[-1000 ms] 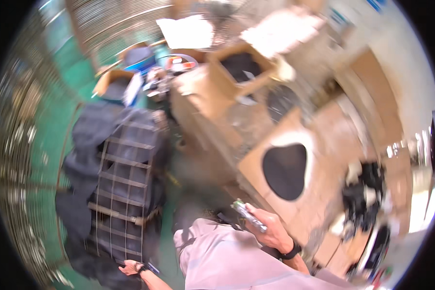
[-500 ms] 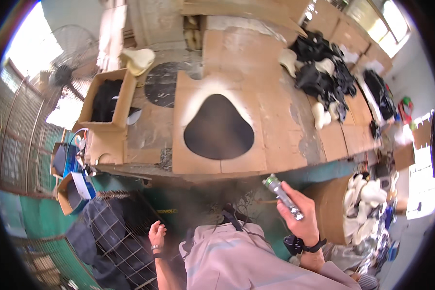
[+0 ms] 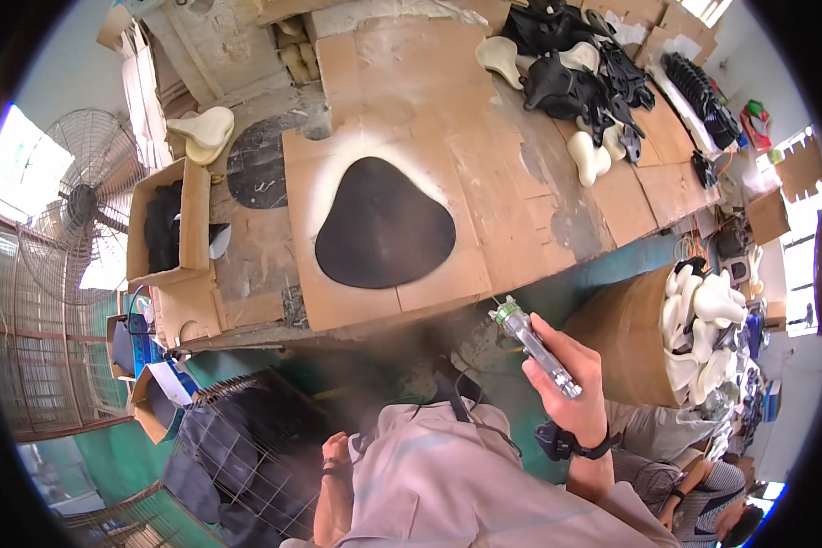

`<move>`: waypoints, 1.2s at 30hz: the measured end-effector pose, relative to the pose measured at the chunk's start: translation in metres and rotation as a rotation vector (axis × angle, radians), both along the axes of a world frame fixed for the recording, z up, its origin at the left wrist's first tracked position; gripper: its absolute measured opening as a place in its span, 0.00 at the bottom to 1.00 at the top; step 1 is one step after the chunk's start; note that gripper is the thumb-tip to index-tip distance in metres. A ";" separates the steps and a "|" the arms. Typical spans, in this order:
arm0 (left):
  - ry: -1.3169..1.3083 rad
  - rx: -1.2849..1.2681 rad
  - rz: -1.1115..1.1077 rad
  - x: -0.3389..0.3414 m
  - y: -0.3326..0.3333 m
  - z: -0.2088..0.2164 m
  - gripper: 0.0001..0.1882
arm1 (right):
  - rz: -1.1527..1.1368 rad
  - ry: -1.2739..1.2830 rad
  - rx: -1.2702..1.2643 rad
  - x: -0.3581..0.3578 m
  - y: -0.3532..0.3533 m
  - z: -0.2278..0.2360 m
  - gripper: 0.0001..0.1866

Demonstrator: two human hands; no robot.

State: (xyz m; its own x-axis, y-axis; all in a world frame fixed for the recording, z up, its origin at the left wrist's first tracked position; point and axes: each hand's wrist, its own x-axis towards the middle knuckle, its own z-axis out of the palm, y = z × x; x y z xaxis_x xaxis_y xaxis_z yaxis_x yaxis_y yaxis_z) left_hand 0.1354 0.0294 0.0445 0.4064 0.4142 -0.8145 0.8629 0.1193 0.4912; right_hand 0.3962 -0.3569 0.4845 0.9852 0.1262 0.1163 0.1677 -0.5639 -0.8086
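Observation:
My right hand (image 3: 571, 370) is closed around a silver spray gun (image 3: 537, 345) with a green ring near its nozzle, in front of the table's near edge. A faint haze hangs below that edge. Beyond the gun, a black rounded-triangle sheet (image 3: 385, 224) lies flat on a cardboard piece (image 3: 470, 247). Pale overspray rings its upper sides. At my left side, next to my pinkish-grey apron (image 3: 447, 484), my left hand (image 3: 336, 449) hangs low with its fingers curled in. Nothing shows in it.
An open carton (image 3: 192, 224) holding black pieces stands at the table's left, near pale saddle shapes (image 3: 205, 132). Black saddle parts (image 3: 562, 87) are heaped far right. A large brown drum (image 3: 626, 338) holds pale saddle shapes. Another person (image 3: 703, 493) is at lower right; a fan (image 3: 82, 201) stands left.
The view has turned, tilting the table and bringing another person into sight at lower right. My left hand has drawn in toward my apron. The spray gun stays in my right hand.

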 end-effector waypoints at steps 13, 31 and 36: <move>-0.062 -0.212 0.232 0.048 0.007 0.007 0.20 | -0.079 0.074 -0.040 -0.009 -0.024 0.006 0.27; -0.172 0.106 -0.293 0.039 0.002 0.012 0.16 | 0.087 -0.090 -0.003 0.027 0.010 -0.010 0.31; -0.083 0.006 -0.126 0.036 -0.004 0.012 0.15 | 0.012 -0.069 -0.050 0.019 -0.001 -0.011 0.30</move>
State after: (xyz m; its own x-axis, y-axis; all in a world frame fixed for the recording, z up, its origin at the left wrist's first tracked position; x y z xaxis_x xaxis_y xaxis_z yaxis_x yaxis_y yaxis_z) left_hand 0.1709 0.0250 0.0562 0.5214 0.3604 -0.7735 0.8271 0.0094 0.5620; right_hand 0.4149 -0.3583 0.4735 0.9735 0.1455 0.1767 0.2288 -0.6006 -0.7661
